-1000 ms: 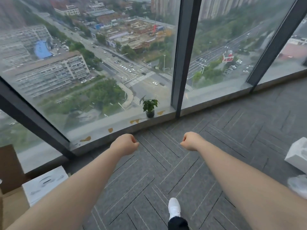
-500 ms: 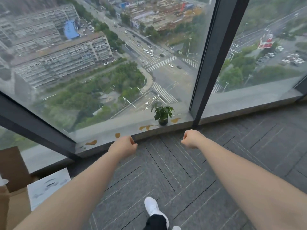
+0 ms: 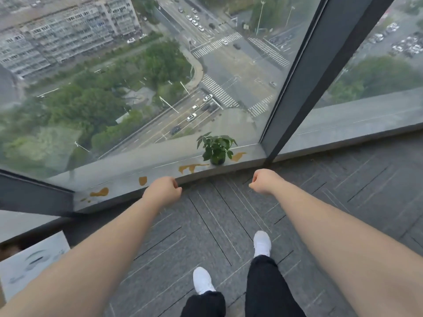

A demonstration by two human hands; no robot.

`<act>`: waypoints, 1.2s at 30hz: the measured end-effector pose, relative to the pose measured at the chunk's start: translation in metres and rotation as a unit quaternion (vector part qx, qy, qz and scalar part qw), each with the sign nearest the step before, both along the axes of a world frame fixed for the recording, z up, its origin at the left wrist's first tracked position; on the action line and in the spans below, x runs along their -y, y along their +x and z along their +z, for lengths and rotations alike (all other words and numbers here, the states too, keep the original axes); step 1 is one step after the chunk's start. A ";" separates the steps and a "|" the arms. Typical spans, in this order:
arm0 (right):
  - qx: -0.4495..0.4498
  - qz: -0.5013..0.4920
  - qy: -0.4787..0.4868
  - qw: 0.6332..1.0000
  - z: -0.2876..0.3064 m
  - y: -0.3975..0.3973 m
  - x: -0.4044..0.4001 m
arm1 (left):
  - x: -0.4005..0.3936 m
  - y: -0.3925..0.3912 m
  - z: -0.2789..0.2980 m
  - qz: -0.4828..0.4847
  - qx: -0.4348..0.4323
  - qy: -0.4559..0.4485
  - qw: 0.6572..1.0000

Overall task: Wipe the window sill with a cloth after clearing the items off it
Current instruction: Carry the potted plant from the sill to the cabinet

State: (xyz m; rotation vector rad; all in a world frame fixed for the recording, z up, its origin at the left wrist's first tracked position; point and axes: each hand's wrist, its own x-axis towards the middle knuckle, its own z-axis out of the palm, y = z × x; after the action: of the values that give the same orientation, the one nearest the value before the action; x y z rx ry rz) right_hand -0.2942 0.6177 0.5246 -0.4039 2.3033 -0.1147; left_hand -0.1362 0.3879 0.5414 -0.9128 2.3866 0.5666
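A low grey window sill (image 3: 160, 167) runs along the foot of the glass. Several orange-brown stains (image 3: 192, 168) mark its top. A small green potted plant (image 3: 216, 148) stands upright on the sill near the dark window post. My left hand (image 3: 163, 191) is a closed fist holding nothing, over the sill's front edge, left of the plant. My right hand (image 3: 263, 181) is also a closed, empty fist, over the carpet just right of and below the plant. No cloth is in view.
A dark window post (image 3: 295, 88) rises right of the plant. Grey patterned carpet (image 3: 206, 225) covers the floor under my white shoes (image 3: 262, 242). A white box (image 3: 32, 261) sits at the lower left by the wall.
I have stepped closer to the sill, so the plant and stains look larger. Both fists stay curled and empty and now reach near the sill's edge.
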 end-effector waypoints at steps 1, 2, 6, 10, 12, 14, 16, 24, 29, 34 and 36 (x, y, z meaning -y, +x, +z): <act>0.007 0.010 0.005 1.000 -0.013 -0.011 0.007 | 0.004 -0.011 -0.011 0.003 0.007 0.001 1.000; 0.011 0.021 0.009 1.000 -0.028 -0.023 0.014 | 0.008 -0.021 -0.023 0.004 0.013 0.001 1.000; 0.010 0.073 0.024 0.997 -0.094 -0.072 0.039 | 0.015 -0.068 -0.088 0.019 0.015 -0.007 1.000; 0.001 0.097 0.028 0.995 -0.179 -0.119 0.052 | 0.013 -0.111 -0.185 0.017 -0.005 -0.009 1.000; -0.005 0.105 0.040 0.994 -0.226 -0.138 0.055 | 0.014 -0.125 -0.238 0.021 -0.012 -0.011 1.000; -0.004 0.109 0.056 0.992 -0.274 -0.151 0.058 | 0.016 -0.133 -0.291 0.027 -0.006 -0.009 1.000; -0.001 0.115 0.065 0.991 -0.317 -0.161 0.061 | 0.021 -0.138 -0.338 0.025 0.000 -0.010 1.000; -0.041 0.113 0.011 0.993 -0.463 -0.203 0.084 | 0.051 -0.184 -0.484 0.050 -0.061 -0.013 0.997; -0.052 0.088 -0.063 0.993 -0.516 -0.224 0.095 | 0.057 -0.212 -0.536 0.080 -0.129 0.007 0.988; -0.037 0.056 -0.157 0.985 -0.543 -0.233 0.112 | 0.059 -0.236 -0.569 0.113 -0.155 0.049 0.980; -0.034 0.055 -0.185 0.980 -0.548 -0.233 0.120 | 0.060 -0.245 -0.577 0.125 -0.162 0.068 0.976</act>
State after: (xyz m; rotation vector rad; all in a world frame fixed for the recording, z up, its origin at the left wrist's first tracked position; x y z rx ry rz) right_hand -0.5270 0.4977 -0.0230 -0.7339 2.3208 -0.4860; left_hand -0.3815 0.3274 -0.0356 -1.1397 2.4899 1.0338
